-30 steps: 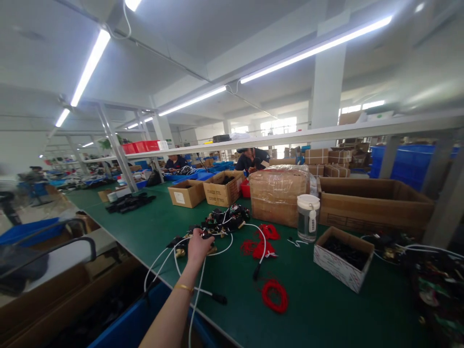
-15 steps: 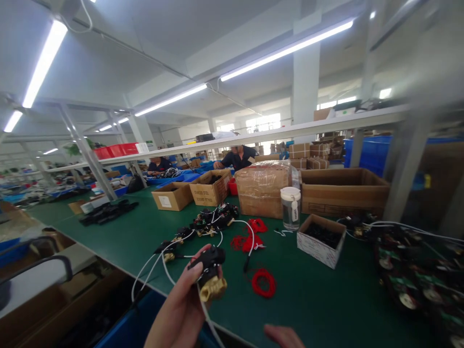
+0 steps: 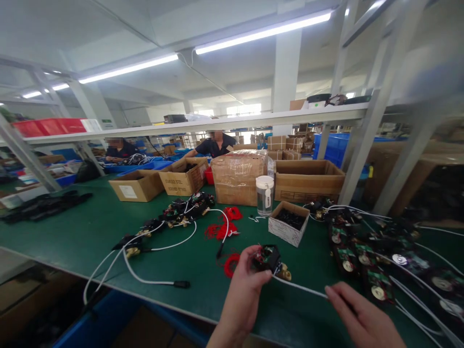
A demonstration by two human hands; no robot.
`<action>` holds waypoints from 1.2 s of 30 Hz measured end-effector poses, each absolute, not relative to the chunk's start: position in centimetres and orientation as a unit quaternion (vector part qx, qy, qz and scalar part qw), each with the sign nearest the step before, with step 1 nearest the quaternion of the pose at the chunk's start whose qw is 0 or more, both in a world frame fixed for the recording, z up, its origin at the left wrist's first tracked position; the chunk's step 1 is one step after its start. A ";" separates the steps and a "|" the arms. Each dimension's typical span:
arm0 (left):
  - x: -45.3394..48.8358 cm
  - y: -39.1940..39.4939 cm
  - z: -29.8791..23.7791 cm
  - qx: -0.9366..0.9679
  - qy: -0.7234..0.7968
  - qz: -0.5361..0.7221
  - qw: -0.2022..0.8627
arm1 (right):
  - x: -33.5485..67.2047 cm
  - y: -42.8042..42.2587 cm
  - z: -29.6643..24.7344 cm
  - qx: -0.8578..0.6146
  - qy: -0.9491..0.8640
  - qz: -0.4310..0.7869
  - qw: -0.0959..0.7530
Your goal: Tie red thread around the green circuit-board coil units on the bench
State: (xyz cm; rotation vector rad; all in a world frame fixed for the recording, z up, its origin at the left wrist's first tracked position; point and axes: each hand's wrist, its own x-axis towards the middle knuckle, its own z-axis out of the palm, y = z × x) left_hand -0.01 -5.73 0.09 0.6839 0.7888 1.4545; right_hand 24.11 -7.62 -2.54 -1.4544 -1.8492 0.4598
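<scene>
My left hand [image 3: 246,285] is closed round a black-cased valve unit [image 3: 268,257], with a circuit board showing in its open top and a brass fitting [image 3: 284,272] at its lower right. From the unit a white cable [image 3: 302,287] runs to the right. My right hand [image 3: 358,314] pinches that cable between thumb and fingers. Just left of the held unit a coil of red wire [image 3: 230,265] lies on the green bench, partly hidden by my left hand. Several similar black and brass units [image 3: 188,209] with white cables lie farther left.
Round boards with green circuits [image 3: 364,254] and white cables crowd the right side. A small carton of black parts [image 3: 288,227], a lidded water bottle [image 3: 265,195] and a taped cardboard box [image 3: 237,181] stand behind. Two people [image 3: 215,144] sit across the bench under a shelf [image 3: 217,124].
The view has turned right. My left hand has carried the valve unit rightward and turned it to show its open top. My right hand has come fully into view, holding the cable.
</scene>
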 end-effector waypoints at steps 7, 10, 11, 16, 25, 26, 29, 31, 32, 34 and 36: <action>4.9 -4.3 -4.5 0.538 0.520 0.566 0.345 | 23.6 -2.3 -1.6 -0.576 -0.750 -0.197 0.257; 5.7 -4.6 -5.2 0.567 0.535 0.549 0.302 | 22.5 -1.0 -2.0 -0.565 -0.764 -0.246 0.190; 5.7 -4.8 -5.3 0.571 0.539 0.541 0.301 | 22.4 -0.6 -2.4 -0.559 -0.771 -0.251 0.174; 4.8 -6.6 -5.8 0.573 0.558 0.505 0.325 | 23.7 0.8 -5.6 -0.547 -0.788 -0.239 0.153; 3.2 -6.0 -4.8 0.625 0.561 0.443 0.313 | 24.1 0.1 -7.8 -0.567 -0.781 -0.174 0.195; 3.5 -5.7 -4.7 0.625 0.566 0.442 0.304 | 24.0 -0.1 -7.7 -0.569 -0.780 -0.163 0.203; 4.4 -4.8 -4.6 0.625 0.573 0.442 0.293 | 23.8 -0.8 -7.4 -0.575 -0.776 -0.131 0.222; 4.7 -4.3 -4.4 0.629 0.571 0.438 0.295 | 23.7 -1.5 -7.4 -0.578 -0.774 -0.110 0.234; 4.7 -4.1 -4.4 0.632 0.568 0.436 0.296 | 23.7 -1.8 -7.5 -0.578 -0.774 -0.098 0.241; 4.6 -3.8 -4.2 0.639 0.560 0.434 0.298 | 23.6 -2.5 -7.7 -0.576 -0.773 -0.072 0.256; 4.2 -3.7 -4.0 0.647 0.548 0.438 0.299 | 23.5 -3.1 -8.1 -0.569 -0.775 -0.049 0.270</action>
